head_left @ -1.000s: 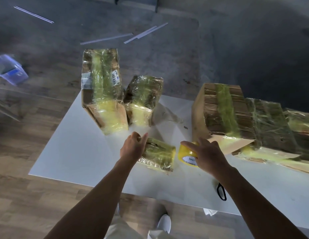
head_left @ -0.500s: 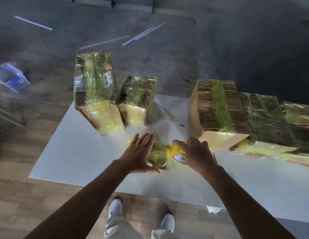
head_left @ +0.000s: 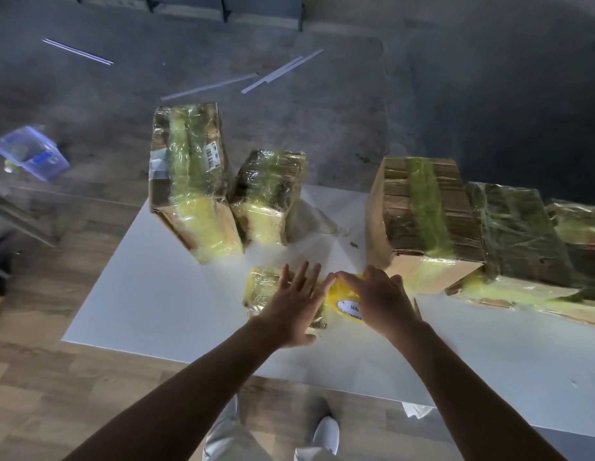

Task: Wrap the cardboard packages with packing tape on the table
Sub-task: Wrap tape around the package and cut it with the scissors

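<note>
Far left of the yellow tape roll (head_left: 345, 306) — clear blue tub (head_left: 30, 156), contents blurred. Behind-left, tall package (head_left: 189, 181) with unreadable barcode label. Just left, small package (head_left: 261, 287) on the table (head_left: 163, 301), under straight, spread fingers of left hand (head_left: 294, 311). Right hand (head_left: 381, 302) curled over the roll — label showing "MA".

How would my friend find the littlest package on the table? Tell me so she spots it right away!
Find the white table, then look near its front edge, where both hands are. The littlest package lies flat under the left hand, just left of the yellow tape roll that the right hand grips. It is far smaller than the tall packages behind it.
</note>
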Tool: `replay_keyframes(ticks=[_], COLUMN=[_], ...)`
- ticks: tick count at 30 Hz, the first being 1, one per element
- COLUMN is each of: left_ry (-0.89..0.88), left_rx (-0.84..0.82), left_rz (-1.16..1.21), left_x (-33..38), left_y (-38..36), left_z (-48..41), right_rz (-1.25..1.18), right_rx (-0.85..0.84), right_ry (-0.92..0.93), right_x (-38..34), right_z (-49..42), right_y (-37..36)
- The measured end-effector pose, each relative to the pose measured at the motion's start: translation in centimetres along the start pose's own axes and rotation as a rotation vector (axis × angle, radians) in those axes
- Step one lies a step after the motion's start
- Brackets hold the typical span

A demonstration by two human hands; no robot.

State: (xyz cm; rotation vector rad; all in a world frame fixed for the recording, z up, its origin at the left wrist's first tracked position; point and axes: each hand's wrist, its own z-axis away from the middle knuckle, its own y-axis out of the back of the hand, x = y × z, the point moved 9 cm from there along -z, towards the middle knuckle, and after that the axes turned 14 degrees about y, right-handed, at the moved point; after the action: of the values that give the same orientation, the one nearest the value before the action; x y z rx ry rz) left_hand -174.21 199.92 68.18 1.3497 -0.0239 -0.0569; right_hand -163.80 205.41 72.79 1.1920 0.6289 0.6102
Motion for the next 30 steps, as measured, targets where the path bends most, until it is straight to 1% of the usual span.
replay_keyframes(ticks=[5,8,10,12,13,15,17,19,20,22,25,28,30], left_ry=[0.109,0.089,0.049,0.019,0.018,0.039,0.070,0.090,0.091,0.109,0.181,0.138,0.139], left_rx=[0.005,0.000,0.084,0.207,0.238,0.230,0.213,0.220,0.227,0.248,0.270,0.295,0.307], left_rz=[-0.015,0.030,0.097,0.173,0.227,0.346,0.456,0.504,0.512,0.577,0.781,0.868,0.999], left_x=[0.2,0.2,-0.1,-1.0,-1.6,-2.7,-3.7,-4.7,-5.1,-6.3,-9.2,-10.1,-10.2], left_y=[0.0,0.7,1.4,2.3,2.6,3.0,3.5,3.9,4.0,4.0,4.3,4.7,4.5], left_z=[-0.9,-1.0,-0.4,0.8,1.3,2.0,2.3,2.5,2.7,3.1,4.0,4.5,4.3], right_rz=[-0.008,-0.047,-0.098,-0.250,-0.345,-0.466,-0.518,-0.578,-0.588,-0.527,-0.244,0.003,0.056], right_rx=[0.029,0.040,0.082,0.182,0.248,0.392,0.502,0.550,0.544,0.494,0.452,0.290,0.204], right_ry=[-0.009,0.005,0.054,0.130,0.160,0.183,0.182,0.192,0.208,0.248,0.271,0.269,0.248], right_x=[0.4,0.7,0.6,0.1,0.0,0.4,1.1,1.0,0.6,-0.4,-0.5,0.1,0.2], right_z=[0.1,0.3,0.6,1.3,1.6,2.2,1.9,1.1,0.7,0.0,-0.1,-0.4,-0.4], right_y=[-0.6,-0.7,0.2,2.1,3.1,4.8,5.6,5.8,6.0,6.7,8.4,8.2,7.9])
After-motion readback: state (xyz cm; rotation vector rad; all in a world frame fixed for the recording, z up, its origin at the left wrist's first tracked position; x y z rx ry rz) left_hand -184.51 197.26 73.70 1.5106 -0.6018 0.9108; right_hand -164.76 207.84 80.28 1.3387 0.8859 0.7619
